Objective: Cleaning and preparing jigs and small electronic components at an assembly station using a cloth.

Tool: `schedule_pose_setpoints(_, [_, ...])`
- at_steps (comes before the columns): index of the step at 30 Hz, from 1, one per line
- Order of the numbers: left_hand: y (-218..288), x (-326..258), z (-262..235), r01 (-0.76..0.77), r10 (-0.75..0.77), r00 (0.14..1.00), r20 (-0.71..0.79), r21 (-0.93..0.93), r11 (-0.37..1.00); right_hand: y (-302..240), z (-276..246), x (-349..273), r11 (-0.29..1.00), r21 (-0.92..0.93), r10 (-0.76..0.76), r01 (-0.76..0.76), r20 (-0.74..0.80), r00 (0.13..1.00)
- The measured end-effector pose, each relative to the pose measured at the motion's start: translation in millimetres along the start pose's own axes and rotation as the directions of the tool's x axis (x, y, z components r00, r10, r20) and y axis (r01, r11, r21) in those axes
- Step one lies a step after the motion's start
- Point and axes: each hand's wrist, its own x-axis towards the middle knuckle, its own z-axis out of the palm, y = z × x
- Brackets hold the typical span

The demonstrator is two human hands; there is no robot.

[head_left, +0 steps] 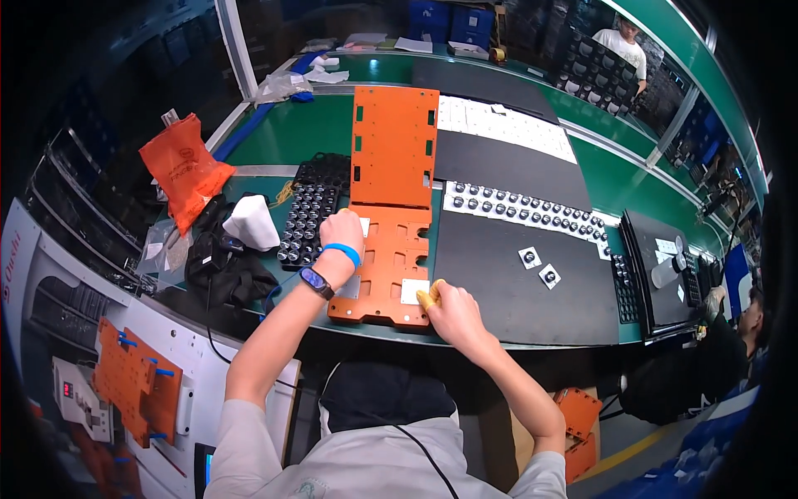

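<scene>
An orange hinged fixture [384, 258] lies in front of me, its lid [395, 150] standing raised at the far side. At the base's upper left, my left hand [342, 233] is closed with its fingers at a small white plate [364, 224], partly covered by the hand. My right hand [453, 312], with yellow finger covers, pinches the right edge of a white square plate [414, 290] in the lower right recess. A greyish plate [349, 286] shows at the lower left, below my left wrist.
Left of the fixture is a black tray [291, 254] of round lens-like parts. White plates with black round parts [524, 208] form rows on a black mat [499, 308], with two loose ones [529, 258] nearer. An orange bag [187, 170] stands far left. A co-worker [698, 366] sits at right.
</scene>
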Motion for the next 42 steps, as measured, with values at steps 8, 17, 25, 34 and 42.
schedule_pose_setpoints(8, [-10.0, 3.0, 5.0, 0.058, -0.059, 0.998, -0.029, -0.038, 0.998, 28.0, -2.6, 28.0, 0.900, 0.403, 0.032, -0.169, 0.324, 0.945])
schedule_pose_setpoints(17, [-2.4, -8.6, -21.0, -0.073, 0.045, 0.982, -0.182, -0.151, 0.986, 9.3, -52.1, -5.6, 0.821, 0.550, 0.003, -0.153, 0.263, 0.965])
schedule_pose_setpoints(25, [97.2, -34.6, -66.3, -0.347, 0.317, 0.924, -0.213, -0.126, 0.929, 87.8, -98.1, -34.0, 0.961, -0.259, 0.008, -0.093, -0.310, 0.951])
schedule_pose_setpoints(34, [191.4, -69.5, 30.6, -0.647, 0.655, 0.674, -0.341, 0.155, 0.746, 91.9, -76.6, -48.1, 0.688, -0.725, -0.361, 0.001, -0.341, 0.868])
schedule_pose_setpoints(42, [222.3, -83.8, 45.1, -0.517, 0.628, 0.686, -0.367, 0.362, 0.776, 95.9, -42.0, -64.9, 0.540, -0.836, -0.176, -0.095, -0.222, 0.959])
